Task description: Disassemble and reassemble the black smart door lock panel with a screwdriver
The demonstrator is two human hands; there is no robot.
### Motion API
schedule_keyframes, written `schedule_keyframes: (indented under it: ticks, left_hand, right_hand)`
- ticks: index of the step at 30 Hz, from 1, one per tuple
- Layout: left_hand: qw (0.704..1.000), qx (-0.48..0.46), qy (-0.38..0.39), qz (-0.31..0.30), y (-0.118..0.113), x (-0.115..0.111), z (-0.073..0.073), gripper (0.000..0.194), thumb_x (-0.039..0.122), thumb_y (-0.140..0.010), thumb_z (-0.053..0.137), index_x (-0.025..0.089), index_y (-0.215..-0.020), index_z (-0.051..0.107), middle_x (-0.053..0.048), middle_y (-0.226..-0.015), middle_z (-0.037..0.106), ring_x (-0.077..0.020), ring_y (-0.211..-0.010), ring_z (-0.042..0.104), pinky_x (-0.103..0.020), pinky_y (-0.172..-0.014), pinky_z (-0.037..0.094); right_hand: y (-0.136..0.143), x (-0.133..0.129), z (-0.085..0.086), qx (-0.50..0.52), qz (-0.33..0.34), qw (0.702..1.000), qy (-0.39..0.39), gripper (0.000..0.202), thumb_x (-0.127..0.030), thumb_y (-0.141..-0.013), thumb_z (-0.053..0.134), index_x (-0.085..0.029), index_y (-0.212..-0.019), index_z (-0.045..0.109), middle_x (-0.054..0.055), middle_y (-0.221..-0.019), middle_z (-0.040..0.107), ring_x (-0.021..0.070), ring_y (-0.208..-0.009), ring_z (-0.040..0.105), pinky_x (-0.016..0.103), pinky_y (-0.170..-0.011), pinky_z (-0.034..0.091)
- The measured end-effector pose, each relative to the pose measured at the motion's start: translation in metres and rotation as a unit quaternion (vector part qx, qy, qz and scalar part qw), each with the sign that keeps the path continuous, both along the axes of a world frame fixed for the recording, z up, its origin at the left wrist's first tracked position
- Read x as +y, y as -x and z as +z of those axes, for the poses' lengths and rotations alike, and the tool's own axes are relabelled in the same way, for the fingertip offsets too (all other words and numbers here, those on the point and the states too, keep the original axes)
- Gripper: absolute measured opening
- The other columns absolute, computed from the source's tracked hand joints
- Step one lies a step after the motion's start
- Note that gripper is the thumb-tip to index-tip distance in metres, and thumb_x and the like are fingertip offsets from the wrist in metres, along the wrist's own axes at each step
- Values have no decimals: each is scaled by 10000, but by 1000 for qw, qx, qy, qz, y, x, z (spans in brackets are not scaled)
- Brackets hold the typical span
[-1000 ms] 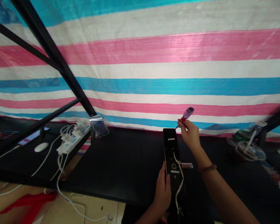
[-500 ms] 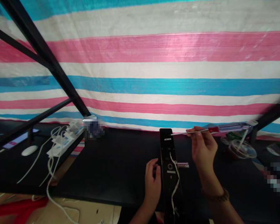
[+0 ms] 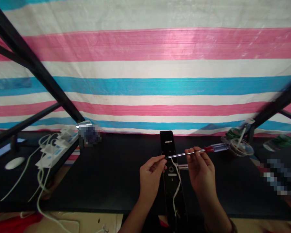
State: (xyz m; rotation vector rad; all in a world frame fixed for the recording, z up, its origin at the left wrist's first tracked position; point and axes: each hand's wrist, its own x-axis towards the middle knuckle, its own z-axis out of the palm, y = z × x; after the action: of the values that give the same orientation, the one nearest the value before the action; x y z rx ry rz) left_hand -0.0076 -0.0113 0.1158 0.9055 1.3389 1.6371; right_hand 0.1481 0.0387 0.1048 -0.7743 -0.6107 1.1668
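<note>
My right hand [image 3: 200, 166] is closed round the metal shaft of a long screwdriver [image 3: 178, 156], whose red and clear handle points off to the right. The shaft lies nearly level across a long black panel [image 3: 167, 148], and its dark tip reaches the fingertips of my left hand [image 3: 150, 173]. Those fingers are pinched at the tip; whether they grip the tip itself or something tiny on it, I cannot tell. On the panel are a white cable [image 3: 178, 186], small labels and a round fitting. Partly hidden behind my right hand, a slim pinkish item [image 3: 183, 167] lies beside the panel.
Past the screwdriver's handle stands a clear plastic cup [image 3: 242, 149] with a straw. At left are a white power strip [image 3: 49, 158] with cables, a white mouse [image 3: 15, 163] and a pixelated object [image 3: 89, 134]. Black frame bars rise before a striped sheet [image 3: 145, 87].
The screwdriver has come down and nearer, its tip leaving the panel's far end. My left hand has risen from the panel's side to meet the tip. The view has shifted slightly right.
</note>
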Motion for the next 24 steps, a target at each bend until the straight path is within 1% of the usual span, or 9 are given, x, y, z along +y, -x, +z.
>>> schedule_keyframes:
  ticks: [4,7,9,11,13,15,17,19,24]
  left_hand:
    - [999,0,32,-9,2,1,-14,268,380,-762,780,151,-901,791,-35,-692,729,-143,-597,647,-244,-568,534]
    - [998,37,47,-31,2,4,-32,263,395,-811,723,159,-912,781,-45,-735,735,-166,-654,672,-277,-635,563]
    - [994,97,48,-28,-1,6,-48,263,400,-838,684,177,-940,777,-80,-882,755,-214,-800,705,-344,-748,586]
    - [984,172,48,-2,-7,5,-67,289,386,-843,673,206,-1050,764,-120,-1154,721,-280,-1067,676,-436,-932,554]
    - [974,220,53,9,-15,2,-87,421,364,-856,663,232,-1255,689,-129,-1423,582,-308,-1317,542,-491,-1111,435]
    - [972,224,61,-23,-24,-5,-104,545,364,-912,599,236,-1438,539,-122,-1557,452,-291,-1435,425,-488,-1197,329]
    - [974,208,68,-64,-31,-13,-117,571,378,-977,494,233,-1524,421,-111,-1601,398,-266,-1481,365,-469,-1227,280]
    - [975,193,76,-84,-35,-19,-126,562,396,-1013,410,231,-1550,376,-101,-1619,377,-253,-1502,329,-457,-1244,245]
    - [974,190,75,-96,-35,-21,-134,568,411,-1028,367,218,-1562,351,-92,-1634,353,-241,-1516,299,-439,-1258,209]
  right_hand:
    - [-1,4,-4,-37,-1,999,-27,117,-298,-863,739,-235,-960,720,18,-901,752,176,-840,750,328,-777,633]
    - [-5,27,0,-84,-47,992,-77,119,-334,-921,667,-218,-936,690,19,-851,736,169,-802,734,323,-756,609]
    - [-7,52,3,-156,-100,975,-120,173,-373,-943,622,-206,-929,665,31,-850,729,179,-792,723,344,-758,597]
    - [-7,80,4,-251,-126,949,-146,232,-416,-947,593,-193,-918,646,53,-860,727,194,-772,712,375,-768,591]
    - [-6,104,4,-312,-118,929,-158,277,-451,-953,560,-190,-892,628,65,-843,726,196,-729,700,384,-756,586]
    - [-2,120,0,-343,-97,920,-165,290,-462,-961,532,-194,-885,615,69,-834,729,198,-711,696,381,-744,581]
    - [2,127,-4,-360,-78,913,-173,283,-455,-966,520,-196,-902,615,73,-842,731,202,-726,699,377,-743,578]
    - [6,128,-9,-375,-69,907,-181,277,-448,-968,516,-197,-920,622,77,-855,733,207,-750,702,378,-753,578]
    - [8,125,-10,-384,-65,902,-186,276,-444,-973,513,-196,-943,632,78,-868,737,207,-752,702,380,-751,578]
